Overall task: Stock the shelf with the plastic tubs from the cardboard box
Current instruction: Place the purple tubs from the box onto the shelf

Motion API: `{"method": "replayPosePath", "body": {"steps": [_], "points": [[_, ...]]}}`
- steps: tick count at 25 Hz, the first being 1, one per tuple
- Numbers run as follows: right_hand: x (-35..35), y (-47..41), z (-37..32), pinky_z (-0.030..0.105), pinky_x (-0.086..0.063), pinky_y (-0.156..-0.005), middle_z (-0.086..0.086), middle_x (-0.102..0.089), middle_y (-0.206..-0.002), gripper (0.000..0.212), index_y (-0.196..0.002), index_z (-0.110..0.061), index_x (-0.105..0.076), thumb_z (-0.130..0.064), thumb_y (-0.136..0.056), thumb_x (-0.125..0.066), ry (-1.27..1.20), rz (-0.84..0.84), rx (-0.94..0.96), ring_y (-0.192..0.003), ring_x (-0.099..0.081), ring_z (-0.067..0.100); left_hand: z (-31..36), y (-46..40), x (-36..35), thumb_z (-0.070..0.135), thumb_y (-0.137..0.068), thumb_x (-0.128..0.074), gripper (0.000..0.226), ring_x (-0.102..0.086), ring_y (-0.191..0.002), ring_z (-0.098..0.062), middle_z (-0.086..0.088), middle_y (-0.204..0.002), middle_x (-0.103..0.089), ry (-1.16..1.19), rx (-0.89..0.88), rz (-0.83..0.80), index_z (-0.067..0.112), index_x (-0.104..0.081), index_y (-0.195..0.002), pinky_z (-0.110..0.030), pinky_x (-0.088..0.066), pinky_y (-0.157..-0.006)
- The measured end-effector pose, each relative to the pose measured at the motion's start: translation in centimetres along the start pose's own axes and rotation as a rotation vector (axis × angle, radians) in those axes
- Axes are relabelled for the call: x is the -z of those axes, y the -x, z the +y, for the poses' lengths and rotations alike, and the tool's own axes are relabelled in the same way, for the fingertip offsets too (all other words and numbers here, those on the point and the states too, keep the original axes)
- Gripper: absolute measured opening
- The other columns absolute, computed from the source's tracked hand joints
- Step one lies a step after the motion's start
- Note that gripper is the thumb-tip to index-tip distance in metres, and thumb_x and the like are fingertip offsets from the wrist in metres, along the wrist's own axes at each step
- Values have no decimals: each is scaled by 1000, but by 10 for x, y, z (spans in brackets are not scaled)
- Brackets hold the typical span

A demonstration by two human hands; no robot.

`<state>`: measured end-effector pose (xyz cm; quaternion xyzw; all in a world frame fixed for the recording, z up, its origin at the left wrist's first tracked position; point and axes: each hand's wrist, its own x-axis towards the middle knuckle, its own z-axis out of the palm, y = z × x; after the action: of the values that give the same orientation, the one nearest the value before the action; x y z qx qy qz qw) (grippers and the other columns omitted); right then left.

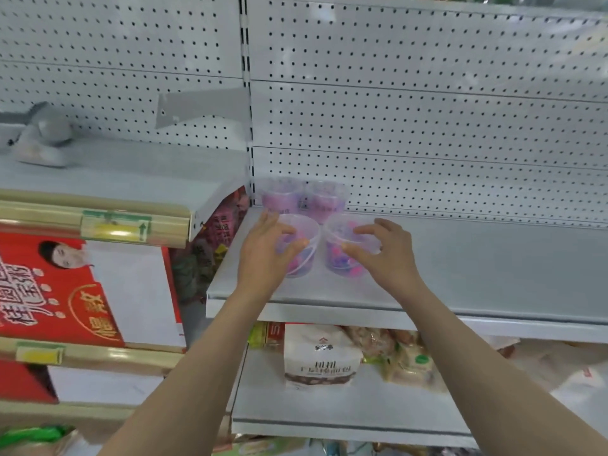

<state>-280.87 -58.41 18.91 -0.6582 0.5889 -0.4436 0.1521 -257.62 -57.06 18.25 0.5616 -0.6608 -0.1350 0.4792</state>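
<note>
Our left hand (263,248) and right hand (383,248) each cup an upright tub (304,255), the back pair (304,195) at twelve o'clock.

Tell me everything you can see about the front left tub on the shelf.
The front left tub is a round clear plastic container with a lid and a thin bail handle, holding pink, purple and blue pieces. It stands upright on the grey shelf, in front of another tub and left of its twin. The left hand curls round it.
</note>
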Motion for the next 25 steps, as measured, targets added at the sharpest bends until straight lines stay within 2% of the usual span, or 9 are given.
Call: {"method": "replayPosePath", "body": {"steps": [2, 4, 7, 11, 13, 19, 22, 25], "points": [[-8, -8, 4, 44, -51, -93, -5, -65, -114, 42, -95, -43, -69, -69, -62, -73, 51, 20, 47, -117, -55, 25, -2, -5, -4, 40, -83, -72, 30, -27, -144, -15, -4, -142, -53, -4, -18, 25, 20, -70, -106, -21, -23, -105], [-13, -16, 3, 41, -51, -91, -7, -66, -109, 42, -98, -42, -69, -68, -65, -72, 69, 16, 40, -113, -57, 25, -3, -11, -9, 42, -83, -70, 33, -30, -143, -18, -2, -133, -60, -59, -14, 63, 18, -70, -106, -28, -29, -106], [-27, -28, -3, 36, -46, -99, -3, -66, -118, 47, -109, -35, -68, -66, -73, -65, 163, -14, 56, -121, -52, 26, -11, -26, -12, 48, -85, -66, 39, -31, -141, -22, -2, -131, -62, -171, 8, 88, 18, -68, -110, -37, -35, -105], [-47, -42, -6, 31, -29, -111, 4, -49, -146, 49, -131, -29, -59, -52, -88, -62, 223, -70, 44, -143, -28, 24, -26, -48, -14, 50, -87, -63, 41, -32, -139, -22, -1, -127, -63, -215, 19, 72, 19, -65, -113, -36, -35, -104], [-53, -48, -5, 31, -28, -111, 5, -47, -148, 48, -134, -30, -55, -50, -91, -58, 287, -69, 71, -144, -25, 23, -32, -56, -15, 49, -88, -63, 39, -31, -138, -21, -1, -128, -63, -215, 18, 78, 18, -65, -112, -35, -34, -103], [-61, -48, -20, 39, -44, -97, 1, -45, -147, 47, -136, -28, -52, -47, -93, -55, 418, -23, 71, -140, -25, 27, -40, -69, -22, 47, -92, -57, 38, -27, -141, -22, -3, -132, -57, -259, -1, 78, 16, -60, -115, -39, -35, -104], [-55, -47, -22, 41, -37, -107, 6, -36, -155, 52, -143, -27, -45, -46, -95, -52, 436, -111, 68, -145, -19, 28, -37, -70, -22, 46, -94, -54, 39, -28, -141, -27, -5, -131, -58, -317, 10, 61, 16, -60, -117, -43, -32, -109], [-29, -45, -25, 41, -27, -115, 11, -25, -161, 57, -150, -22, -35, -42, -98, -49, 426, -160, 50, -149, -15, 27, -14, -69, -19, 50, -95, -50, 52, -25, -143, -31, -11, -141, -52, -522, 51, 2, 11, -54, -129, -48, -20, -115]]}}
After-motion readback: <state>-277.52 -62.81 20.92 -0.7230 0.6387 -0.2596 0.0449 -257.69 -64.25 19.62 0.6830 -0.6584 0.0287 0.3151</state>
